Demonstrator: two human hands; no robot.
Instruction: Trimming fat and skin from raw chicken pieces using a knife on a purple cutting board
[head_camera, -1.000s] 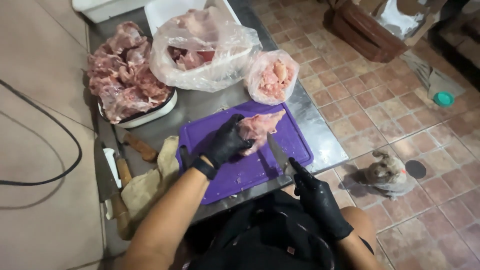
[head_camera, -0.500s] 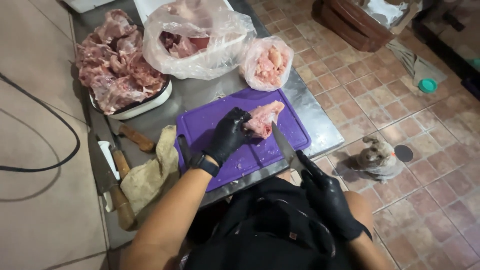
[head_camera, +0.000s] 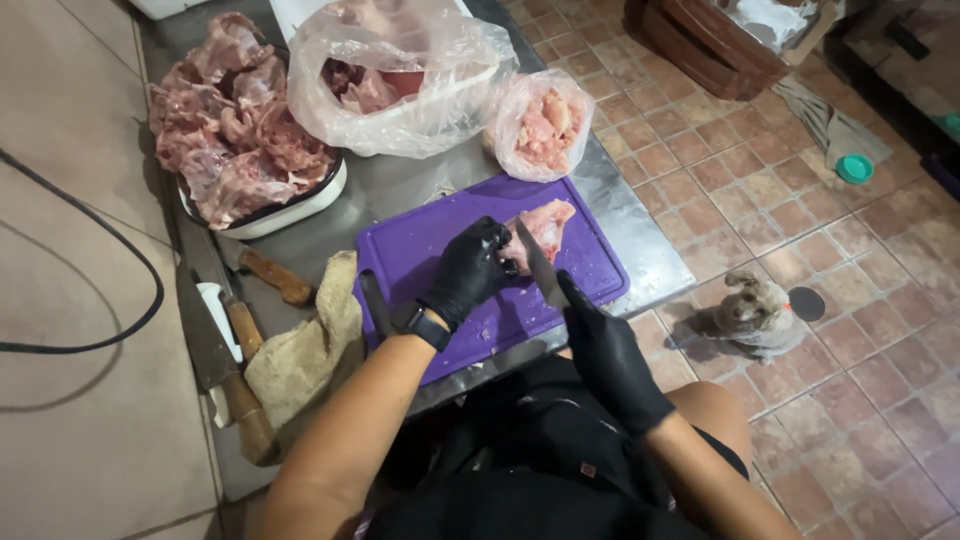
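Observation:
A pale pink piece of raw chicken (head_camera: 548, 226) lies on the purple cutting board (head_camera: 415, 250). My left hand (head_camera: 468, 270), in a black glove with a dark watch at the wrist, grips the near end of the chicken. My right hand (head_camera: 605, 350), also in a black glove, holds a knife (head_camera: 538, 266) whose blade points up toward the meat and touches it beside my left fingers.
A white tray (head_camera: 300, 205) piled with raw chicken sits at the back left. Two clear bags of meat (head_camera: 400, 75) (head_camera: 542, 122) lie behind the board. Wooden-handled knives (head_camera: 262, 275) (head_camera: 215, 350) and a beige cloth (head_camera: 300, 350) lie left. A small animal (head_camera: 752, 312) sits on the tiled floor.
My right hand has brought the knife up from the board's near edge to the chicken. My left hand has kept its grip on the meat.

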